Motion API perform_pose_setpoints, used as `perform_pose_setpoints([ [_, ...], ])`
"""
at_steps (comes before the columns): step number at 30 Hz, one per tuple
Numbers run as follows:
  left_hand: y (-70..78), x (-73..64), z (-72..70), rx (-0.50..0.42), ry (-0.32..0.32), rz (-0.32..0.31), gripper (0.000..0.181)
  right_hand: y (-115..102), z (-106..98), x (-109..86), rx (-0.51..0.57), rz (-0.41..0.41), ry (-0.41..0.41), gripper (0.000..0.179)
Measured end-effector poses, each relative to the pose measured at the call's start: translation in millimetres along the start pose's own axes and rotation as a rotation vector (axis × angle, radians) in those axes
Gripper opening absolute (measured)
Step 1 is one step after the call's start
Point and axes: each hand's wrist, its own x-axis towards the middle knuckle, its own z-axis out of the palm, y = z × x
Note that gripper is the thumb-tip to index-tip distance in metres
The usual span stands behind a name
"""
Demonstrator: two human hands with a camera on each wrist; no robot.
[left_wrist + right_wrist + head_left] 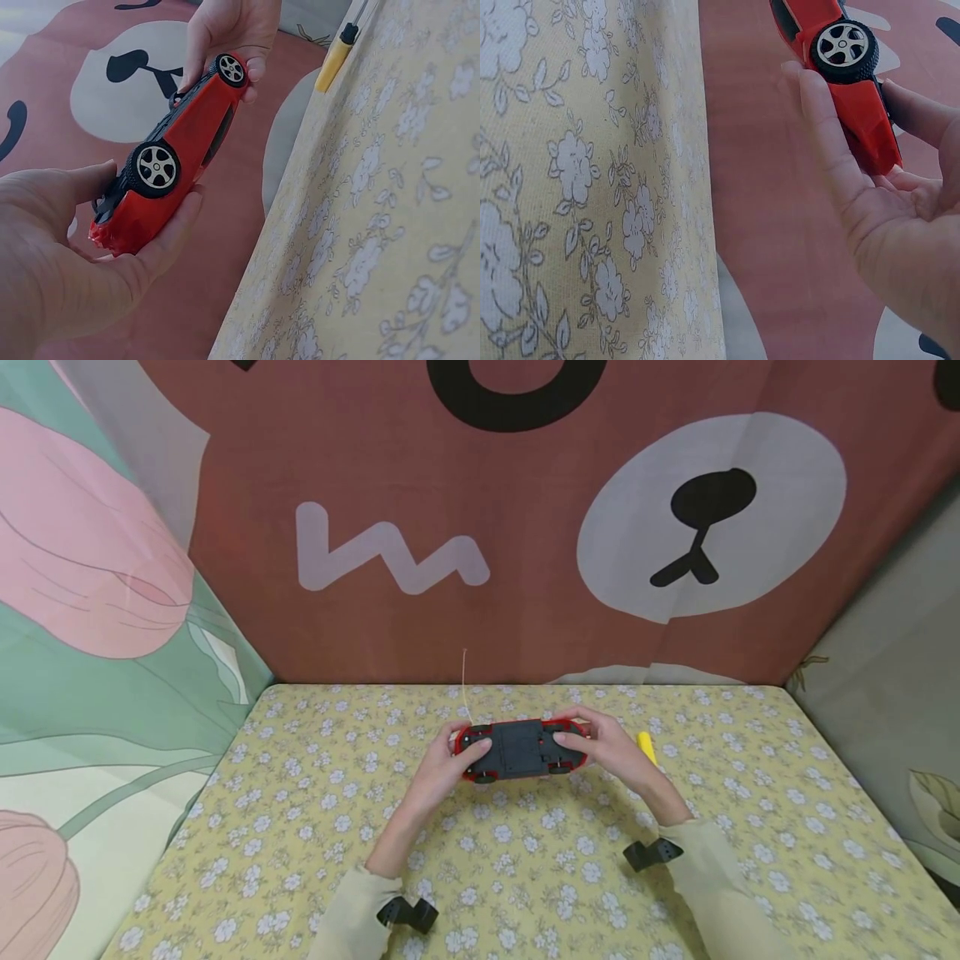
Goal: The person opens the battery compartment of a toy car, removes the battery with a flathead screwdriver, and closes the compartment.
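Observation:
A red toy car is held above the table between both hands, its black underside turned up toward the head camera. My left hand grips one end, thumb on the underside and fingers beneath the red body. At the opposite end my right hand grips it the same way, its thumb pressing the underside. In the left wrist view, the car's silver-spoked wheels and red side show. The right wrist view catches one wheel and one end of the car. A thin pale wire sticks up near the left end.
On the table to the right lies a screwdriver with a yellow handle, partly behind the right forearm in the head view. Flowered yellow cloth covers the table. A brown curtain with a bear print hangs at the back.

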Motion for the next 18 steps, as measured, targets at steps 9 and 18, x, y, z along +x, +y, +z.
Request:
perform_pose_setpoints([
  [9, 1.7, -2.7, -0.5, 0.027, -0.009, 0.028, 0.064, -4.6, 1.3, -1.1, -0.024, 0.031, 0.009, 0.046],
  [18, 4.1, -4.9, -0.3, 0.089, -0.028, 0.086, 0.05, -6.2, 1.9, -2.5, -0.055, 0.028, 0.031, 0.046],
])
